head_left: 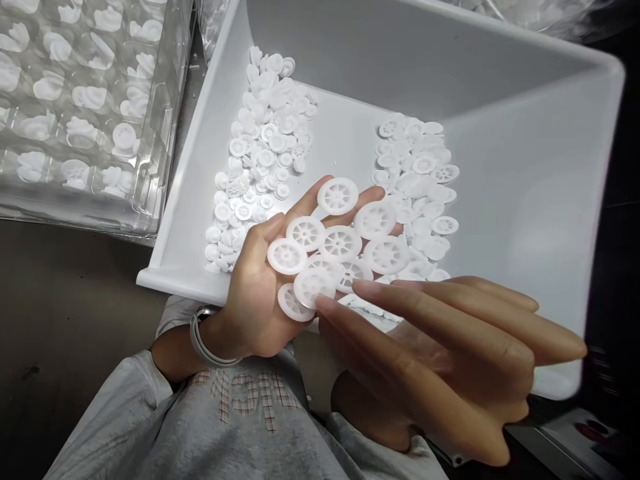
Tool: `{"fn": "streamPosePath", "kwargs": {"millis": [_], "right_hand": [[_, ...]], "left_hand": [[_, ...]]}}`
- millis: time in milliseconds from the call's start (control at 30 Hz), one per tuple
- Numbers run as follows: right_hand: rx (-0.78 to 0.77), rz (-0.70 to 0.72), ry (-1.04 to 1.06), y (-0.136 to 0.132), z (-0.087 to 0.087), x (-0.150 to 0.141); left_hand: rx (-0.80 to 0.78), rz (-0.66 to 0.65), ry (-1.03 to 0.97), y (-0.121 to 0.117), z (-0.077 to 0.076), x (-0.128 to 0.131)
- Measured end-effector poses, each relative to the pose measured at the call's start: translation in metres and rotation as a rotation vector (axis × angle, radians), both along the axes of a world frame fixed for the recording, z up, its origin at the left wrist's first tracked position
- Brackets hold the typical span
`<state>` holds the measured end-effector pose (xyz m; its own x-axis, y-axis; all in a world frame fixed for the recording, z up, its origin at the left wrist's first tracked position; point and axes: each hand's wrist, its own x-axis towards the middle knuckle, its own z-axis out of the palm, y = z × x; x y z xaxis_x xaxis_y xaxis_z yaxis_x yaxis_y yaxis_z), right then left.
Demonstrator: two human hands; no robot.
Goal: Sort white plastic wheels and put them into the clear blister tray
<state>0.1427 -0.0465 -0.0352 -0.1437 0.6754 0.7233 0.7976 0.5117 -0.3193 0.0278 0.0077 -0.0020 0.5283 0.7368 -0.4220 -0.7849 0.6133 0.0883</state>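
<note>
Several white spoked plastic wheels (341, 243) lie spread and partly overlapping on the palm and fingers of my left hand (255, 300), which is turned up and cups them over the bin. My right hand (440, 347) reaches in from the lower right with its fingers apart. Its thumb tip is at the edge of a front wheel (314, 285), and a fingertip meets another wheel (353, 273) beside it. Whether these tips press on the wheels or only hover close, I cannot tell. Nothing is gripped between the right fingers.
Beneath my hands is a large grey-white bin (525, 153). Small white discs (270, 133) are heaped along its left side, and larger spoked wheels (423, 180) lie at its right. A clear compartment tray (163, 120) filled with white parts stands at the left. Plastic film (540, 17) lies behind.
</note>
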Motion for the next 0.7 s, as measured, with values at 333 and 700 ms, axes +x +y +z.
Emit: {"fn": "streamPosePath", "kwargs": {"millis": [333,700], "right_hand": [[-0.216,-0.062,-0.055,0.002,0.027,0.003],[-0.04,-0.064,-0.148,0.012,0.021,0.01]], "left_hand": [[-0.004,0.001,-0.008,0.004,0.002,-0.001],[-0.02,0.007,-0.037,0.004,0.002,0.0]]}}
